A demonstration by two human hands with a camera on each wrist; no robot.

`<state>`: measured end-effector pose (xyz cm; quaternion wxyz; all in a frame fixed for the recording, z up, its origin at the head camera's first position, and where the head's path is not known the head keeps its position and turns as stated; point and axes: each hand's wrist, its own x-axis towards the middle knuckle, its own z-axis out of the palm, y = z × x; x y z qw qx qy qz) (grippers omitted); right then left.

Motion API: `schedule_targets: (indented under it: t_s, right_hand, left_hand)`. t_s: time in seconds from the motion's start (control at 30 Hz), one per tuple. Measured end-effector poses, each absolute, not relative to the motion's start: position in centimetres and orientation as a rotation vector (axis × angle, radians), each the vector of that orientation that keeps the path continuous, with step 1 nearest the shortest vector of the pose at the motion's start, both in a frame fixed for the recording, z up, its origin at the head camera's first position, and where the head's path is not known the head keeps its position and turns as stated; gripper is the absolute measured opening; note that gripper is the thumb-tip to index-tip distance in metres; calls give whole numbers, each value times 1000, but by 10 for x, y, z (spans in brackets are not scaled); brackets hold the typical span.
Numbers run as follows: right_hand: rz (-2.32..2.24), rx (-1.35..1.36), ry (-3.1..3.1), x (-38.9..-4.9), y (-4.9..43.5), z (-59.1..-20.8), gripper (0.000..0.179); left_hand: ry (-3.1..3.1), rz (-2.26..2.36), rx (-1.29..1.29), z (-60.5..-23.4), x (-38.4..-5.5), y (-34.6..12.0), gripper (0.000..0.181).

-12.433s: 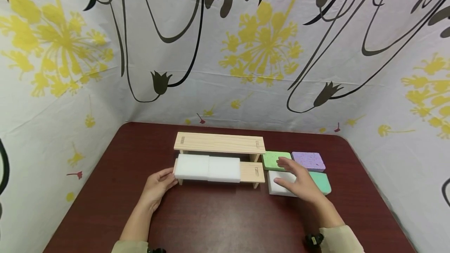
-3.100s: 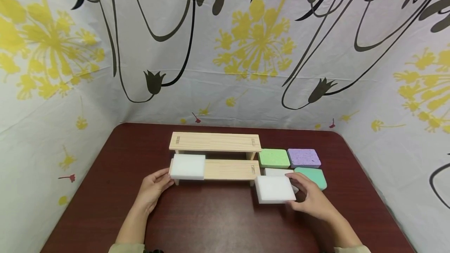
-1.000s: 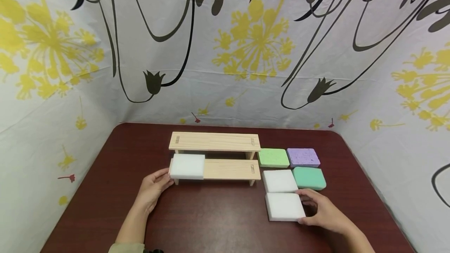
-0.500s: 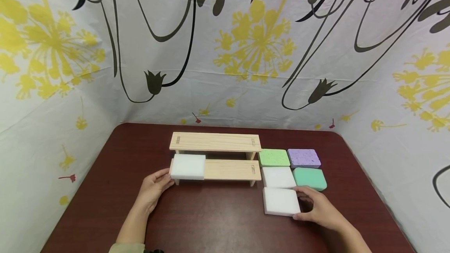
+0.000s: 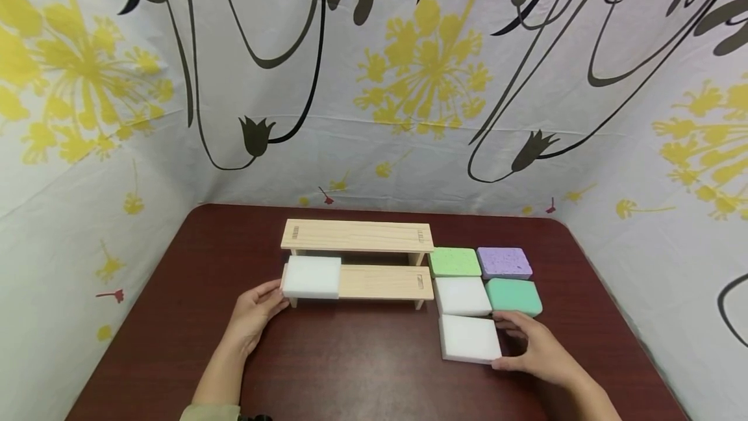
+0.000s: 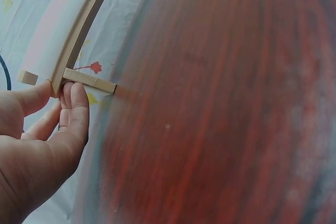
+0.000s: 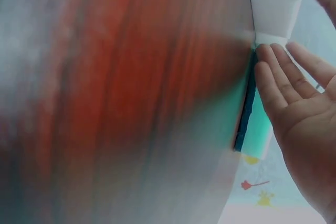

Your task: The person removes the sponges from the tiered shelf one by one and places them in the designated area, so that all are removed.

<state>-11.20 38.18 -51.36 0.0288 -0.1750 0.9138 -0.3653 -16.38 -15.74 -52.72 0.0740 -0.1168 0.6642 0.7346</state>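
My left hand (image 5: pixel 254 317) pinches the left end of the front wooden stand (image 5: pixel 382 282); in the left wrist view thumb and fingers meet at the board's end, beside a leg (image 6: pixel 89 80). One white sponge (image 5: pixel 312 277) lies on that end of the stand. On the table at right, my right hand (image 5: pixel 540 349) holds another white sponge (image 5: pixel 469 339) by its right side, thumb at the near corner and fingers at the far one. Directly behind it is a third white sponge (image 5: pixel 463 296), with a teal sponge (image 5: pixel 514 297) to its right.
A second wooden stand (image 5: pixel 356 235) is right behind the first, its top bare. A light green sponge (image 5: pixel 454 262) and a purple sponge (image 5: pixel 504 262) form the back row at right. Patterned cloth (image 5: pixel 327 167) hangs around the dark red table (image 5: pixel 350 369).
Earlier two white sponges lay on the front stand; the right one now lies on the table in my right hand. Within the last second both right-hand white sponges shifted slightly back. My left hand stays put.
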Motion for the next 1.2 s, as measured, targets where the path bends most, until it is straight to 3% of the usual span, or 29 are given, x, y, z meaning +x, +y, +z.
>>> schedule_targets:
  t_s: [0.4, 1.2]
  right_hand:
    - [-1265, -505, 3039, -119, 364, -499, 61]
    - [-1385, -710, 2974, -147, 295, -483, 59]
  left_hand:
    - [1977, 2214, -365, -528, -163, -158, 40]
    - [1984, 2223, -362, -526, -163, -158, 41]
